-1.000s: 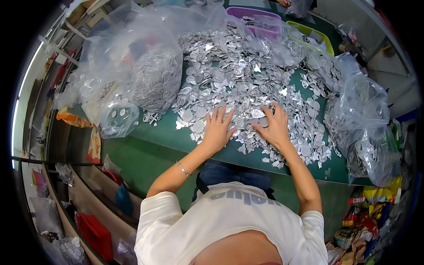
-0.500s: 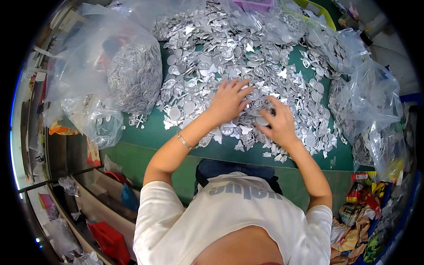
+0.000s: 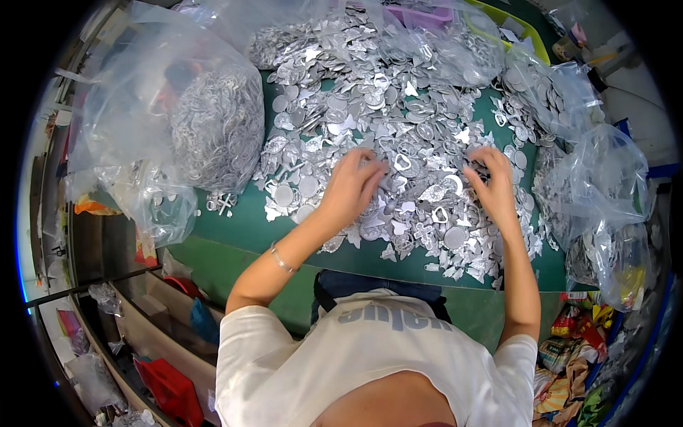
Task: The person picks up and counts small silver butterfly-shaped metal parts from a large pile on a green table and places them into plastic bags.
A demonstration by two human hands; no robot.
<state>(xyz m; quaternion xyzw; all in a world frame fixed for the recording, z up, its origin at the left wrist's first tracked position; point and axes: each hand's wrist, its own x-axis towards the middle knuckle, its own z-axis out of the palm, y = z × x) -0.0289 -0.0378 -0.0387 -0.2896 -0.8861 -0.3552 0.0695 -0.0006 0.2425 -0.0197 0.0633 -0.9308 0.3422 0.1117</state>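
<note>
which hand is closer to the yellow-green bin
Right. The right hand is over the silver pieces, below the bin in the picture; the left hand is farther off, to its lower left.

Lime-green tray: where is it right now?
In the head view, the lime-green tray is at the upper right, just right of the purple tray, beyond the silver pieces.

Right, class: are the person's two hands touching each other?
Apart. The head view shows silver pieces visible between the left hand and the right hand.
</note>
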